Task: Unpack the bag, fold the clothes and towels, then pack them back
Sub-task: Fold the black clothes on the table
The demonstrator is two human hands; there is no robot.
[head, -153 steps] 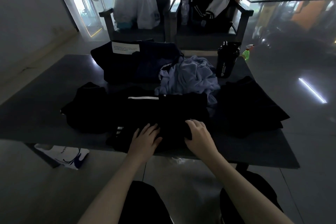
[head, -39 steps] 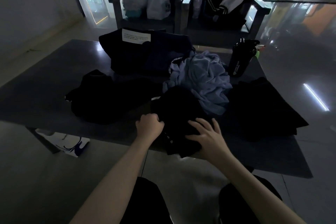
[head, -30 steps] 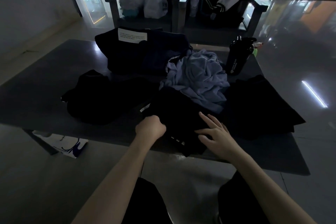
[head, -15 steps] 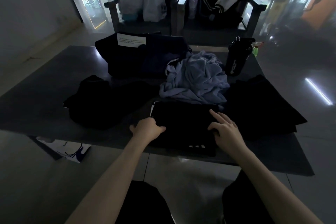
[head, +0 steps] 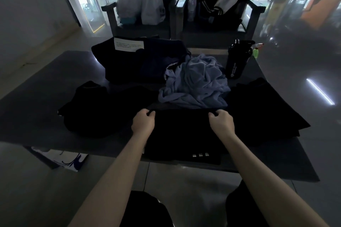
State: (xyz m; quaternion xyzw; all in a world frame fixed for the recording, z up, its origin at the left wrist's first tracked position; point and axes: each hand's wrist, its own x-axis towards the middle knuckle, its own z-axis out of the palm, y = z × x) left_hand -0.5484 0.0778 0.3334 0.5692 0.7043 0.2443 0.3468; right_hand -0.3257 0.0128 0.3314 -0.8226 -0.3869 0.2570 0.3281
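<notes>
A black garment with white stripes (head: 184, 134) lies folded flat at the near edge of the dark table (head: 27, 116). My left hand (head: 143, 122) pinches its far left corner and my right hand (head: 222, 121) pinches its far right corner. Behind it sits a crumpled light-blue towel (head: 195, 83). The dark bag (head: 140, 61) with a white label stands at the back of the table. One black garment (head: 92, 108) lies to the left and a folded black one (head: 265, 108) to the right.
A black shaker bottle (head: 238, 59) stands at the back right beside a green spray bottle (head: 256, 51). Two chairs behind the table hold white plastic bags (head: 142, 0) and a black jacket (head: 217, 9). A white printed bag (head: 64, 158) lies on the floor at left.
The striped black garment has been folded from a long strip into a compact rectangle. Both hands have moved from its near part up to its far corners and closed on them.
</notes>
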